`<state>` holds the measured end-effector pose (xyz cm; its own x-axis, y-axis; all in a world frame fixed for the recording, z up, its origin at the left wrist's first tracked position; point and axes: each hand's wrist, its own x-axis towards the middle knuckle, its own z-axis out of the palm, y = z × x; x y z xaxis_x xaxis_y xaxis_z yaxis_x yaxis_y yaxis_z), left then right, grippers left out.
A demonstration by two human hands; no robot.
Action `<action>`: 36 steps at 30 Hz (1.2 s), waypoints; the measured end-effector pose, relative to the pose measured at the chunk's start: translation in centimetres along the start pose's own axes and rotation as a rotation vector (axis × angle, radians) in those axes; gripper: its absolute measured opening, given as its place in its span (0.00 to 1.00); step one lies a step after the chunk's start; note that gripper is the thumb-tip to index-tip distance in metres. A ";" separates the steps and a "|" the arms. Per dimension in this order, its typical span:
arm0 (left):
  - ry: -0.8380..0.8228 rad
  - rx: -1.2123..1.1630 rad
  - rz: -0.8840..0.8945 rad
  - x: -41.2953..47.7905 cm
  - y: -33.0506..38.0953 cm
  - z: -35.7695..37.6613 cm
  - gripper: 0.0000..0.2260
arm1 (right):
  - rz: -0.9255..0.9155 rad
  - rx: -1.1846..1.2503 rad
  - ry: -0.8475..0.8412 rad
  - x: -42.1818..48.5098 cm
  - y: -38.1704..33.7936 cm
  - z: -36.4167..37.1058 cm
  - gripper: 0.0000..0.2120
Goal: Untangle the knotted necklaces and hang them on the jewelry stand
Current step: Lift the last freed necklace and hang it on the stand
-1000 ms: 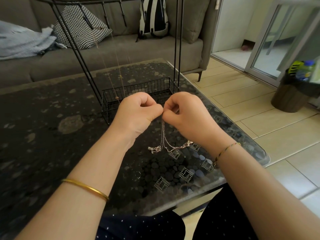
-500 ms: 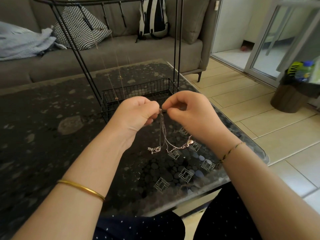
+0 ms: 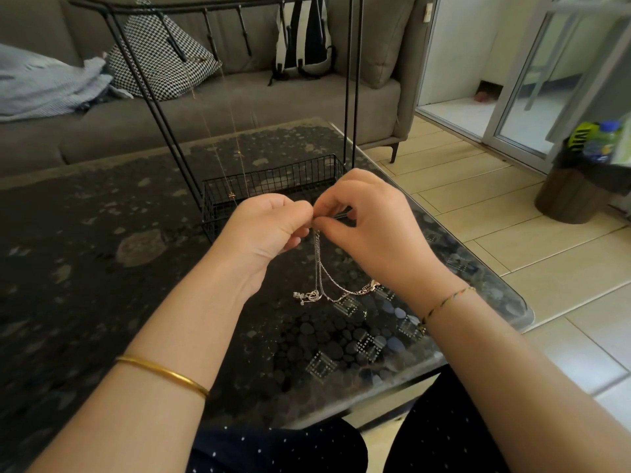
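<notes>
A tangle of thin silver necklaces (image 3: 324,278) hangs from my fingertips above the dark glass table (image 3: 85,268). Its pendants (image 3: 307,297) touch the tabletop. My left hand (image 3: 266,230) and my right hand (image 3: 368,223) meet fingertip to fingertip and both pinch the chains at the top. Just behind my hands stands the black wire jewelry stand (image 3: 273,180), with a basket base and a top bar with hooks. A fine gold necklace (image 3: 232,172) hangs from that bar on the left side.
A grey sofa (image 3: 239,107) with a checked cushion (image 3: 160,59), a backpack (image 3: 304,39) and a folded blanket (image 3: 44,87) runs behind the table. The table's right edge drops to a tiled floor. A bin (image 3: 577,186) with bottles stands at far right.
My hands opened slightly apart and then closed together again at the top of the chains. The hanging necklaces stayed in about the same place.
</notes>
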<state>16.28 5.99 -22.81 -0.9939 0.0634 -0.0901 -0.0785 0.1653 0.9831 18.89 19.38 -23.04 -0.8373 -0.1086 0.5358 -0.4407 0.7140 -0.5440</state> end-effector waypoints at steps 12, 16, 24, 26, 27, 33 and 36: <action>0.011 -0.003 -0.015 0.3 -0.4 -0.1 0.08 | 0.001 -0.189 -0.102 0.1 -0.6 0.1 0.05; 0.001 0.002 -0.031 0.2 -0.4 -0.1 0.08 | 0.004 -0.234 -0.144 0.1 -0.9 0.0 0.06; 0.044 0.109 0.043 0.0 -0.2 0.1 0.07 | 0.050 -0.257 -0.133 0.2 -0.9 0.0 0.06; 0.060 0.134 0.065 0.0 -0.2 0.0 0.06 | 0.073 -0.197 -0.115 0.1 -0.7 0.1 0.03; 0.053 0.120 0.063 -0.1 -0.2 0.0 0.07 | 0.082 -0.156 -0.105 0.0 -0.6 0.1 0.02; 0.046 0.096 0.031 -0.1 -0.1 -0.1 0.10 | 0.256 0.198 -0.112 0.1 -0.7 -0.5 0.07; 0.062 0.028 -0.028 0.0 -0.1 -0.4 0.11 | 0.422 0.463 -0.044 0.2 -0.2 -0.9 0.12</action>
<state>16.28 5.59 -22.89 -0.9943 -0.0029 -0.1067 -0.1053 0.1938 0.9754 19.11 19.83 -22.21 -0.9779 0.0822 0.1922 -0.1554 0.3292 -0.9314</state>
